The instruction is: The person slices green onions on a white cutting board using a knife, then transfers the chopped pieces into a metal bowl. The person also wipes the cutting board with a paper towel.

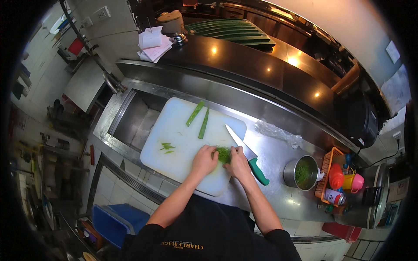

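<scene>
left hand + right hand: curled fingers holding green shreds between them, likely keeping pile together | shreds: sitting on board | knife: lying aside, apparently freeing both hands

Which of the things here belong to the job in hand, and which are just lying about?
Seemingly in use:
shredded greens between the left hand and right hand
cutting board
knife
long green pieces
pot holding similar greens

Probably just lying about:
clear plastic
orange basket
paper slips
blue bin
</scene>
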The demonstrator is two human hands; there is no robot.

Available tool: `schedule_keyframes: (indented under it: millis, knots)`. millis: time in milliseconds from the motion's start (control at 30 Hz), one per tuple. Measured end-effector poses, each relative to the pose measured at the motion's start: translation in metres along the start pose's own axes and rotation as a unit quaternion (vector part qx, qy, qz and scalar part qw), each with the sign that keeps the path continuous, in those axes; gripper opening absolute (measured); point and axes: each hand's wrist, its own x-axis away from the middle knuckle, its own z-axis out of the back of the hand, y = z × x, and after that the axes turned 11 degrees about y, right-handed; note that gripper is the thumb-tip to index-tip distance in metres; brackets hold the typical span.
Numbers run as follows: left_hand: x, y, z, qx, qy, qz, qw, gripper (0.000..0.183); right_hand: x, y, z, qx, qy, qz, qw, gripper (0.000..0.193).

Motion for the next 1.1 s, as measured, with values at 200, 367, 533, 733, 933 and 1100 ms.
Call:
schedule_keyframes:
  millis: [200,367,533,733,933,1100]
  knots:
    - [-0.001,0.012,0.001,0.037,-0.04,0.004,0.998,0.026,-0.029,-0.007,-0.011,0.017,-0.05,0.031,0.998,0.064]
    - [-0.005,0.007,0.013,0.054,-0.053,0.011,0.997,0.031,-0.03,-0.009,-0.015,0.025,-0.048,0.049,0.997,0.052]
    - [-0.006,-0.001,0.028,0.083,-0.039,0.111,0.99,0.03,-0.032,-0.017,-0.015,0.051,-0.05,0.041,0.997,0.053]
    - [-0.002,-0.016,0.039,0.043,-0.044,0.113,0.992,0.027,-0.032,-0.035,-0.008,0.061,-0.089,0.043,0.993,0.057]
    - [0.002,-0.017,0.032,0.049,-0.019,0.132,0.99,0.016,-0.039,-0.042,-0.01,0.056,-0.097,0.056,0.992,0.052]
    - [-0.007,-0.015,0.018,-0.023,0.014,0.065,0.998,0.014,-0.04,-0.047,-0.015,0.024,-0.071,0.072,0.995,0.033]
